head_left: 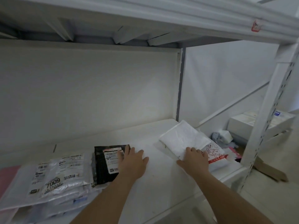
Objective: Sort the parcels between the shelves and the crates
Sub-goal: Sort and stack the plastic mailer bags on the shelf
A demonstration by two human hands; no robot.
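Observation:
On the white shelf (145,188) lies a black parcel (105,167) with a white label. My left hand (133,160) rests flat on its right edge, fingers straight. To the right, a white plastic parcel (182,138) lies on top of a white and red printed parcel (215,155). My right hand (194,159) holds the near corner of the white parcel, fingers curled over it and thumb on the shelf side. A stack of silvery grey parcels (53,178) with labels, one reading 7009, sits at the left.
A pink parcel (8,178) shows at the far left edge. The upper shelf (161,12) hangs close overhead. A perforated white upright (265,126) stands at the right, with white boxes (242,125), crumpled items and cardboard (268,170) on the floor beyond.

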